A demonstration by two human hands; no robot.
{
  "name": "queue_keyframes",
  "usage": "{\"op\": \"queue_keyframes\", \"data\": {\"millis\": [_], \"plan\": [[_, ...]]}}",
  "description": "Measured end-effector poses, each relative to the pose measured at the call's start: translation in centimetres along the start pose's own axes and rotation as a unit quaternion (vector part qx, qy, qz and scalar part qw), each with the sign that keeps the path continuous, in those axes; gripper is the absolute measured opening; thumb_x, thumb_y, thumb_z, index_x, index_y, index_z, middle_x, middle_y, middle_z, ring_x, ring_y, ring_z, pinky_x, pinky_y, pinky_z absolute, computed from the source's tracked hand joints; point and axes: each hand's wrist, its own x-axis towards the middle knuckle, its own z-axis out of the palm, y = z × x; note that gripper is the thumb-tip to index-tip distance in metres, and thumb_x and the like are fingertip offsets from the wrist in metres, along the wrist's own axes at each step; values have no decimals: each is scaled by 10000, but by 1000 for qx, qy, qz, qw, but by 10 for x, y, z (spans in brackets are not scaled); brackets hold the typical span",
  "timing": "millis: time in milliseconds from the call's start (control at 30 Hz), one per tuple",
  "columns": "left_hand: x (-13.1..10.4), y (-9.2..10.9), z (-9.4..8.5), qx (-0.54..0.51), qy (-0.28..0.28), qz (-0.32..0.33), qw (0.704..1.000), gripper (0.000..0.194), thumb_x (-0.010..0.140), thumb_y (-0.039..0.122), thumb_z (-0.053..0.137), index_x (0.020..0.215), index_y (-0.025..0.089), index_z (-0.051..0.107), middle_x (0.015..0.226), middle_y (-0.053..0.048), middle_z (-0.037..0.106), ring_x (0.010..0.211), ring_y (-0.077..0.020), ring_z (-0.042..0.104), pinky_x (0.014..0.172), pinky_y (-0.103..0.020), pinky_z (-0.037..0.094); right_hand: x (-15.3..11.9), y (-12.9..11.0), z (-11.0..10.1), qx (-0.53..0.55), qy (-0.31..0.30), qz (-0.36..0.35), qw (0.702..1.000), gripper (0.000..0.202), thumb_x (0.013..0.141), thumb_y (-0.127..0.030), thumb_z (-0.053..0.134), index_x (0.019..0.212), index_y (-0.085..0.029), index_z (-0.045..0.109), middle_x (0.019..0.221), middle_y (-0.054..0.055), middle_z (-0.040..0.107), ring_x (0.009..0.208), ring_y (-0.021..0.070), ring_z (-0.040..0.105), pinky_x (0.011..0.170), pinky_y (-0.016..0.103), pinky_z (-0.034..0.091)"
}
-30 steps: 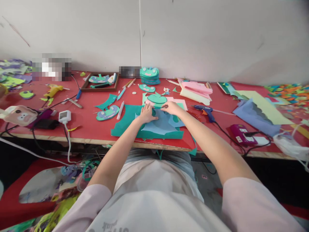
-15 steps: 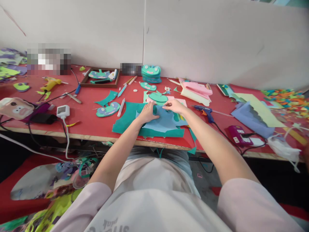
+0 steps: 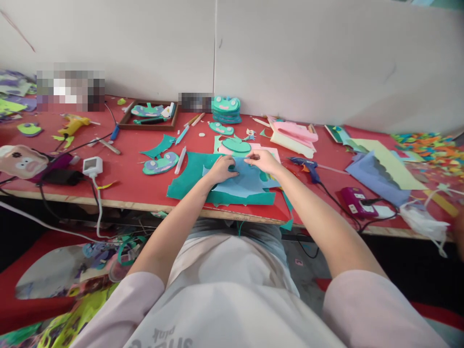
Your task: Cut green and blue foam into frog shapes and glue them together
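Note:
On the red table edge in front of me lies a dark teal sheet (image 3: 186, 174), with a light blue sheet (image 3: 241, 186) on top whose edges are cut in curves. My left hand (image 3: 222, 170) rests on the blue sheet's left part, thumb and fingers apart. My right hand (image 3: 264, 161) is at the sheet's far right edge, its thumb and fingertips pinched together; what they hold is too small to make out. Just beyond both hands, light green cut shapes (image 3: 236, 146) lie on a pink piece.
A blue glue gun (image 3: 306, 166) and purple power strip (image 3: 357, 203) are on the right. Finished frog-face pieces (image 3: 226, 110) are stacked by the wall. Pens and a brown tray (image 3: 147, 128) sit left of them; a yellow glue gun (image 3: 74, 124) lies farther left.
The whole view has shifted slightly. Both hands stay almost in place over the blue sheet, with the right fingers still pinched.

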Motion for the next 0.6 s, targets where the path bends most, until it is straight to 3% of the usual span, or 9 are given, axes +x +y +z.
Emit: {"op": "queue_keyframes", "data": {"millis": [200,367,600], "plan": [[1,3,-1,21,-10,-19,1000,196,731,313,647,829,149,601,922,-76,639,925,-224,562,912,-376,403,-6,0,-7,-35,-23,-3,999,338,683,-432,697,878,-158,660,779,30,643,627,127,544,659,308,459],[0,2,0,2,2,-22,1000,212,721,305,656,860,149,618,921,-80,651,907,-227,571,853,-345,428,-12,1,-9,-94,-81,-14,992,230,668,-365,718,726,-155,644,744,37,657,728,168,600,714,320,473],[-4,6,-5,-45,-11,-34,998,147,789,245,555,854,145,639,909,-79,670,862,-204,600,786,-303,444,-5,19,-3,-88,-48,-11,995,167,671,-293,711,731,-149,651,721,41,680,710,168,624,721,323,485]]}}
